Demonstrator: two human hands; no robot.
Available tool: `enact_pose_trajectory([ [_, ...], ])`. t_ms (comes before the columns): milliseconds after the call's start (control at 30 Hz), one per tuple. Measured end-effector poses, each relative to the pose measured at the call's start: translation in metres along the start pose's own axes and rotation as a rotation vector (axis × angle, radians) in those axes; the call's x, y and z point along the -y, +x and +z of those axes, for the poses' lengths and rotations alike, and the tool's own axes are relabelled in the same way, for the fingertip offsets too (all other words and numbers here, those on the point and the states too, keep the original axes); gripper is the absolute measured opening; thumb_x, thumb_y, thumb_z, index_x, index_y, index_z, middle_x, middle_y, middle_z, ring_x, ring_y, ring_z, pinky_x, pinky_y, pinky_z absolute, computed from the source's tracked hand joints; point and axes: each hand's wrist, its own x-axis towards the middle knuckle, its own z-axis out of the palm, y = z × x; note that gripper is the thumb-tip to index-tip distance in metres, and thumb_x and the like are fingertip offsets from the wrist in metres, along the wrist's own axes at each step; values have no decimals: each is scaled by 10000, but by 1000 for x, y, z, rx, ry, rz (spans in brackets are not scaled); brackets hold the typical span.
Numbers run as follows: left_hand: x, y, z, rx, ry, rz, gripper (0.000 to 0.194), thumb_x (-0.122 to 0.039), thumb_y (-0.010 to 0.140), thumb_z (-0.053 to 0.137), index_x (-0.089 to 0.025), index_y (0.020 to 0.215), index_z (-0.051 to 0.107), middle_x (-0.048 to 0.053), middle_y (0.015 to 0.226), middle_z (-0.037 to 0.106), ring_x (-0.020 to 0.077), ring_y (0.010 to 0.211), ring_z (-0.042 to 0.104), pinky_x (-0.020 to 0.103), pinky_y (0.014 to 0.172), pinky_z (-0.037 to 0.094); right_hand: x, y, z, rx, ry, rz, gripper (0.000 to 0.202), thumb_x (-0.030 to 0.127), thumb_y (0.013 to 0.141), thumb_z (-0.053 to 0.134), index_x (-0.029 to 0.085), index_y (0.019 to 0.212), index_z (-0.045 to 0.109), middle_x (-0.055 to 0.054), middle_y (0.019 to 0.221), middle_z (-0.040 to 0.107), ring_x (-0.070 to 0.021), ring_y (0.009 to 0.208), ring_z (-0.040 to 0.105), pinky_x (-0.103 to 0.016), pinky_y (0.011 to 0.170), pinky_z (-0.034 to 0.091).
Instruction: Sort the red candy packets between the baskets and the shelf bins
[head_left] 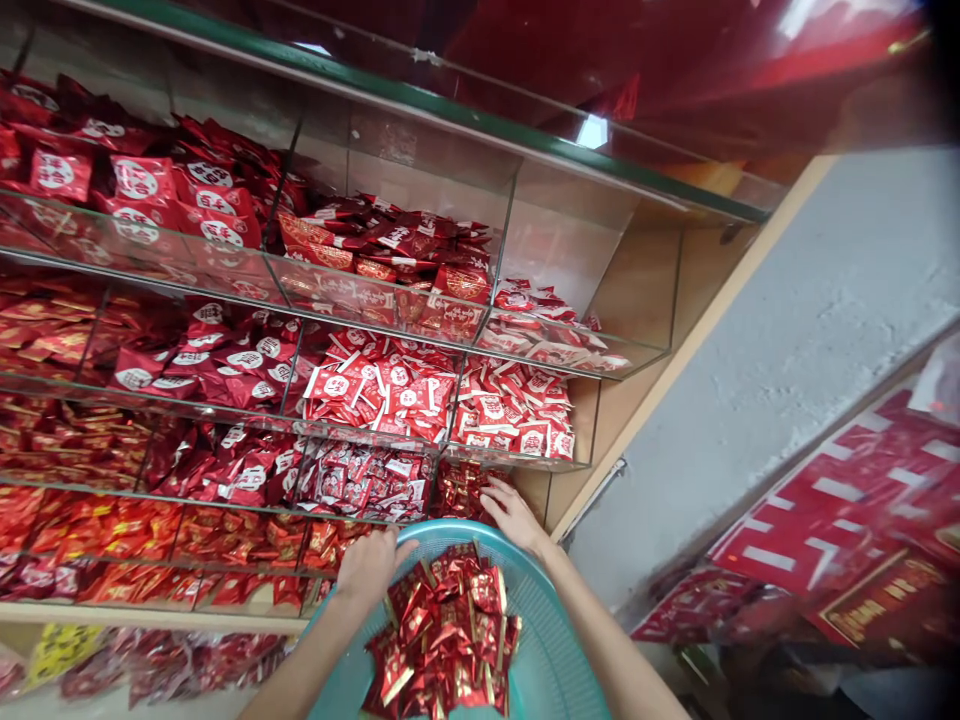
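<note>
A teal plastic basket (559, 625) sits at the bottom centre, holding a heap of small red and gold wrapped packets (450, 635). My left hand (369, 568) grips the basket's left rim, fingers curled over it. Beyond the far rim, my right hand (514, 512) reaches to a shelf compartment of dark red packets (459, 488); its fingers are spread at the packets, and nothing shows held in them. My right forearm passes over the basket's right side.
Glass-fronted shelves (375, 318) with divided compartments of red packets fill the left and centre. A wooden side panel (637, 410) borders a grey wall (810, 320). Red packaged goods (840, 500) lie at the right. Bagged items (202, 660) sit beneath the shelves.
</note>
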Motion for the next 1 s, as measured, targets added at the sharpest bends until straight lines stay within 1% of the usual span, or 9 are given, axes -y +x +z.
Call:
enact_pose_trajectory([
  [133, -2, -2, -3, -3, 12, 12, 509, -485, 865, 237, -125, 997, 572, 146, 818, 660, 287, 797, 631, 340, 652, 469, -5, -25, -16, -58, 23, -42, 367, 389, 847, 396, 185, 1070, 603, -85, 1142, 562, -181, 1075, 497, -333, 959, 349],
  [200, -3, -3, -4, -4, 18, 8, 502, -479, 867, 242, -120, 977, 575, 148, 809, 665, 290, 788, 636, 344, 639, 474, -8, -30, -23, -58, 21, -66, 325, 329, 839, 413, 189, 1060, 606, -79, 1084, 585, -180, 1027, 522, -333, 936, 368],
  [267, -4, -4, -5, -7, 24, 8, 501, -485, 865, 250, -118, 952, 579, 149, 794, 669, 296, 773, 640, 353, 624, 478, -10, -29, -25, -35, 27, -69, 307, 288, 816, 447, 199, 1066, 602, -73, 1085, 582, -183, 1012, 529, -338, 922, 376],
  [367, -4, -4, -4, -19, 37, 27, 490, -480, 866, 255, -118, 927, 579, 149, 781, 670, 295, 761, 644, 361, 617, 484, -13, -22, -18, -8, 43, -40, 308, 267, 761, 522, 201, 1048, 612, -70, 1054, 595, -189, 943, 557, -331, 849, 417],
  [500, -2, -3, -3, -35, 41, 34, 479, -471, 869, 255, -119, 945, 571, 148, 786, 669, 288, 768, 645, 358, 618, 485, -12, -12, -1, -28, 40, -37, 137, 256, 725, 562, 182, 775, 667, -50, 840, 631, -180, 805, 573, -306, 763, 434],
  [567, -1, -2, -3, -31, 33, 34, 478, -479, 864, 266, -121, 943, 572, 147, 790, 668, 290, 769, 644, 358, 618, 483, -10, -11, 3, -56, 42, -42, 137, 254, 735, 549, 179, 667, 641, -42, 775, 618, -174, 770, 564, -298, 746, 428],
  [667, -1, 0, -4, -21, 14, 32, 490, -482, 864, 260, -121, 959, 576, 150, 813, 666, 284, 784, 639, 349, 634, 476, -4, -12, -2, -105, 54, -54, 149, 257, 745, 536, 182, 637, 605, -35, 763, 601, -167, 757, 551, -292, 745, 416],
  [900, -4, -1, -13, 29, -27, -6, 545, -507, 860, 237, -111, 1033, 568, 164, 869, 656, 269, 848, 625, 323, 695, 465, 12, -21, -29, -248, 134, -14, 243, 385, 821, 425, 188, 752, 548, -16, 700, 569, -145, 650, 524, -268, 642, 426],
  [1000, -5, -2, -14, 37, -29, -19, 561, -524, 852, 243, -108, 1045, 566, 177, 872, 652, 271, 860, 624, 328, 707, 466, 27, -32, -33, -306, 309, 48, 279, 451, 803, 449, 187, 755, 527, -19, 704, 576, -151, 664, 543, -263, 621, 439],
])
